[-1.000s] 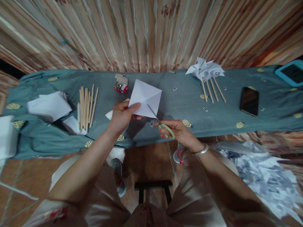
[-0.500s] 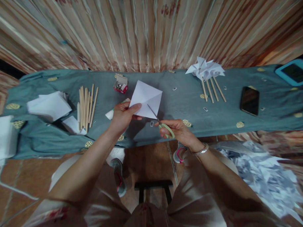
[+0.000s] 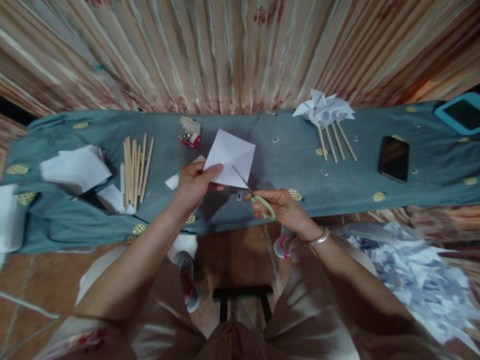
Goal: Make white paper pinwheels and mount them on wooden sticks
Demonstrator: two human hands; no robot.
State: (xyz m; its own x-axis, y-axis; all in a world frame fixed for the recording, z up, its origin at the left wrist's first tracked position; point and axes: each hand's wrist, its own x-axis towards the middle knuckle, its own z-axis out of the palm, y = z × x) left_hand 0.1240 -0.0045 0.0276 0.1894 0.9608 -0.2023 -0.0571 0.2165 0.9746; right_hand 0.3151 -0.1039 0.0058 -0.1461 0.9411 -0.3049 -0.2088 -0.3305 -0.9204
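A white square of paper (image 3: 235, 153) with diagonal creases is held up over the table by my left hand (image 3: 195, 184), thumb on top and fingers beneath. Green-handled scissors (image 3: 267, 206) are in my right hand (image 3: 282, 206), their blades at the paper's lower corner and pointing toward its middle. Under my left hand lies a partly hidden white-and-green object (image 3: 177, 179). Just beyond it stands an open red box (image 3: 190, 135) of small metal pins.
Wooden sticks (image 3: 135, 168) and a stack of white paper (image 3: 76, 170) lie left on the cloth-covered table (image 3: 225, 217). Paper pinwheels (image 3: 324, 108), a phone (image 3: 394, 159) and a blue-framed device (image 3: 464, 113) lie right. A pile of cut paper (image 3: 420, 278) is below, at right.
Hardly anything differs. Both hands keep the paper and scissors in nearly the same position, and the whole view has shifted very slightly.
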